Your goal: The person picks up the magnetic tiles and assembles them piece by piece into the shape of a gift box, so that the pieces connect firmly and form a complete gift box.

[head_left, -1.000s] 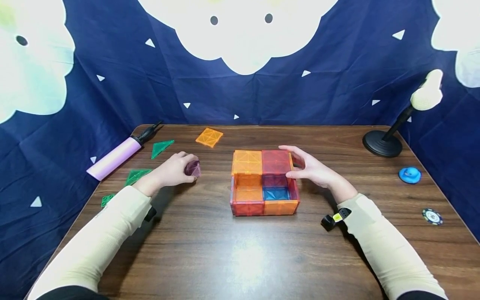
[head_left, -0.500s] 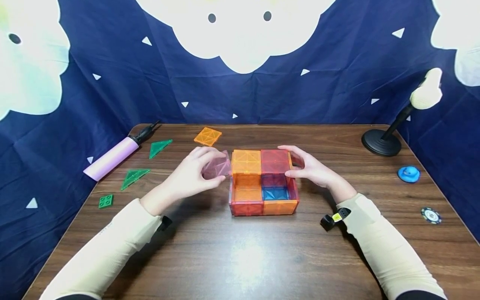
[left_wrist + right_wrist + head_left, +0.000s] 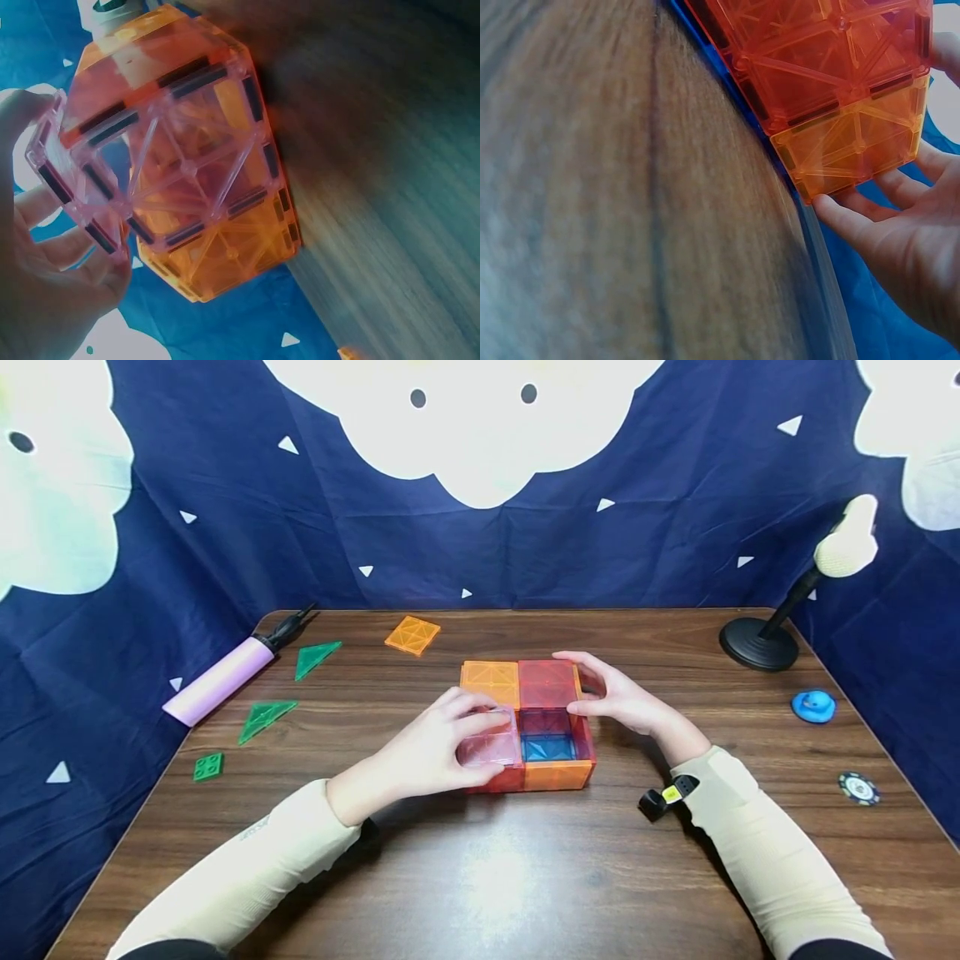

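On the brown table point(image 3: 592, 860) before blue cloth point(image 3: 427, 552), left hand point(image 3: 442, 745) pinches pink tiles point(image 3: 495, 749), right hand point(image 3: 618, 695) grips box point(image 3: 557, 775).

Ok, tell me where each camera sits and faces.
Head: worn on the head, facing forward and down at the table; left hand, right hand and sleeves show.
Left wrist: worn there, facing the pink tile piece and tile box; left hand shows.
Right wrist: worn there, facing the tile box and table; right hand shows.
Both wrist views share the tile box.

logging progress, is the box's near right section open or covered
Open: the box has no tile on top there; its blue floor tile shows.
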The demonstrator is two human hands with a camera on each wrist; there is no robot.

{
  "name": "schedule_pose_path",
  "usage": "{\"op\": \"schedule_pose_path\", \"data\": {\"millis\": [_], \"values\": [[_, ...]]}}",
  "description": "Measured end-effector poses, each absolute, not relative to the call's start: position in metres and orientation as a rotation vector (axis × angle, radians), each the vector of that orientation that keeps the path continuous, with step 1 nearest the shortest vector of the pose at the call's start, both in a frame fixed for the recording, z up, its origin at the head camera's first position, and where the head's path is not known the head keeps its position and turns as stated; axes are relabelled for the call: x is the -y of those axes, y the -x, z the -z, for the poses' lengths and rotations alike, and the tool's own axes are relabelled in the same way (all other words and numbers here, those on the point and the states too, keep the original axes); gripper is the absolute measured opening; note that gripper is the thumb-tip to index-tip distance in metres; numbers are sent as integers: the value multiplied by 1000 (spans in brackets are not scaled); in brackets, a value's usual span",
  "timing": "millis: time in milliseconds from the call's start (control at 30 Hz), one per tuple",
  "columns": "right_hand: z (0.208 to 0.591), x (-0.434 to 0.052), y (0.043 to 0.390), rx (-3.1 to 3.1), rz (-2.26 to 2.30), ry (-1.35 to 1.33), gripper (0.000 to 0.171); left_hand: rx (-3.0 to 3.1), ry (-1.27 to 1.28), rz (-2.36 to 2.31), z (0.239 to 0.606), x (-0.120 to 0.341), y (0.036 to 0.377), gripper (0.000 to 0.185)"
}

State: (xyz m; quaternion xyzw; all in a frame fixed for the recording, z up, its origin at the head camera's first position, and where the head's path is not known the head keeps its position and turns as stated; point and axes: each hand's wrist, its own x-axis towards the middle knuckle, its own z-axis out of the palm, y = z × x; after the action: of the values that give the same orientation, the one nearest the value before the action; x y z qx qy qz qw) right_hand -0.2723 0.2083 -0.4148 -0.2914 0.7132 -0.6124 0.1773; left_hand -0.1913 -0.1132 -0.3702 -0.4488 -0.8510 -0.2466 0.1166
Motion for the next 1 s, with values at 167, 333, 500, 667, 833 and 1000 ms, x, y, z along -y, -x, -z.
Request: {"op": "schedule_pose_path", "data": {"millis": [167,333,500,667,833,1000], "values": [[414,-208,271,-2014,1738,830,78,2508,1326,670,373,108,191,58],[413,-210,271,-2012,1735,836,78,2492,1346,681,373,106,192,53],[413,-212,272,-2011,1735,823,79,2482,1282,751,368,112,204,46],[413,-212,273,-2020,1725,815,79,2640,972,787,364,135,244,44],[413,-212,273,-2009,1735,807,77,2954,698,586,376,170,306,53],[414,-210,273,-2005,1732,812,78,3199,579,428,387,197,341,61]]}}
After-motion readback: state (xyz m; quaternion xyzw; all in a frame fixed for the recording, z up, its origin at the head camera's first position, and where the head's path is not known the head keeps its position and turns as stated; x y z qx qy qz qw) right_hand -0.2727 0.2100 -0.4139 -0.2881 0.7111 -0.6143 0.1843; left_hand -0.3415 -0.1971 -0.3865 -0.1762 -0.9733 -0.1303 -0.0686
